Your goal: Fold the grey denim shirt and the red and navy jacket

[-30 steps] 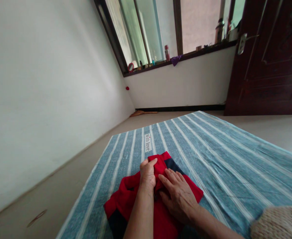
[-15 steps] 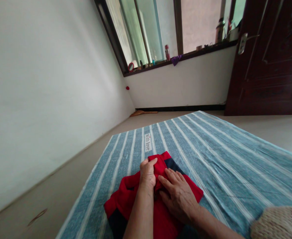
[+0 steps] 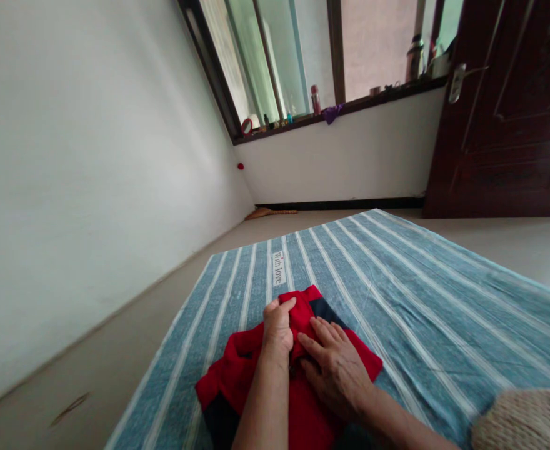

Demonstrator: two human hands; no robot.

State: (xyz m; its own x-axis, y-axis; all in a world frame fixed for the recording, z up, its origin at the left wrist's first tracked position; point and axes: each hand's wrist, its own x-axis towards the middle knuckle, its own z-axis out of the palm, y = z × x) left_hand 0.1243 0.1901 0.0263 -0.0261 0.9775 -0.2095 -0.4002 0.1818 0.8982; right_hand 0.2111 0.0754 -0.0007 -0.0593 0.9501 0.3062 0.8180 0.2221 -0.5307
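A red garment with dark navy panels point(image 3: 230, 365) lies bunched and partly folded at the near part of the striped cloth; its exact kind cannot be made out. My left hand point(image 3: 279, 325) is closed on its far edge, the thumb lying on top of the red fabric. Just to the right, my right hand point(image 3: 335, 362) rests flat on the garment, fingers stretched forward beside a navy panel. Both forearms cover part of the fabric.
Blue-and-white striped cloth point(image 3: 397, 300) covers the surface, with a "With love" label. Beige knitted material point(image 3: 525, 419) sits at the lower right. Beyond are a window sill with bottles point(image 3: 315, 100), a dark red door point(image 3: 504, 125) and a white wall point(image 3: 92, 156) at left.
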